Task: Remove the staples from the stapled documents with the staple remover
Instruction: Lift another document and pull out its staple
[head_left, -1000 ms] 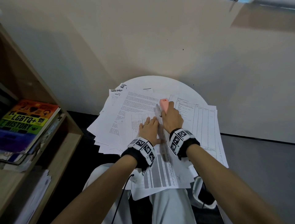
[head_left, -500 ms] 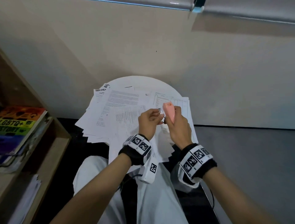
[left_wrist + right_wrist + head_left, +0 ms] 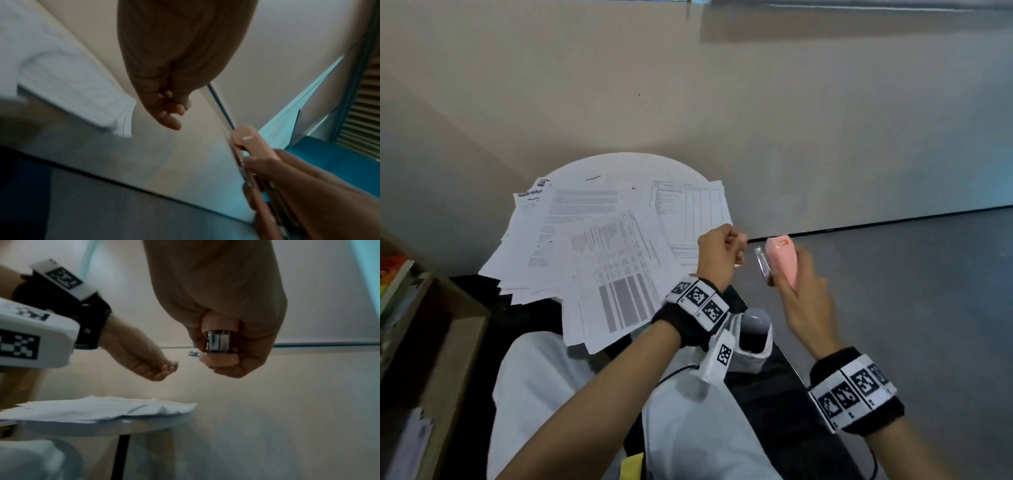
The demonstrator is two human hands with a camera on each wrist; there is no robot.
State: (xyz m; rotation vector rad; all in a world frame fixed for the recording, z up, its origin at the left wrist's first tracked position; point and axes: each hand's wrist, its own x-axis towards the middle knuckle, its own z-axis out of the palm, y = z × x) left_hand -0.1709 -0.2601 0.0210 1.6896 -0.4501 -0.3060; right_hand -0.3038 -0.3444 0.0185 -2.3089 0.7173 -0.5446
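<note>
My right hand [image 3: 803,294] grips the pink staple remover [image 3: 781,261] in the air, to the right of the table, with its metal jaws pointing up and away. The right wrist view shows the remover [image 3: 219,344] end on inside my fist [image 3: 226,305]. My left hand [image 3: 719,255] hovers just left of it, over the table's right edge, fingers curled and fingertips pinched together. Anything between them is too small to see. In the left wrist view the left hand [image 3: 164,105] and the remover [image 3: 252,146] stand apart. Printed documents [image 3: 606,246] lie fanned over the round white table [image 3: 619,166].
A wooden bookshelf [image 3: 424,325] with books stands at the left. My lap in white clothing [image 3: 558,394] is under the table's near edge, where sheets overhang. Grey floor [image 3: 911,308] lies to the right and a beige wall behind. The paper stack [image 3: 98,408] sits on the table rim [image 3: 102,426].
Both hands lifted off the papers. The left hand met the remover's metal tip, then pulled away left. The right hand carried the remover to the right, past the table edge. The head turned right.
</note>
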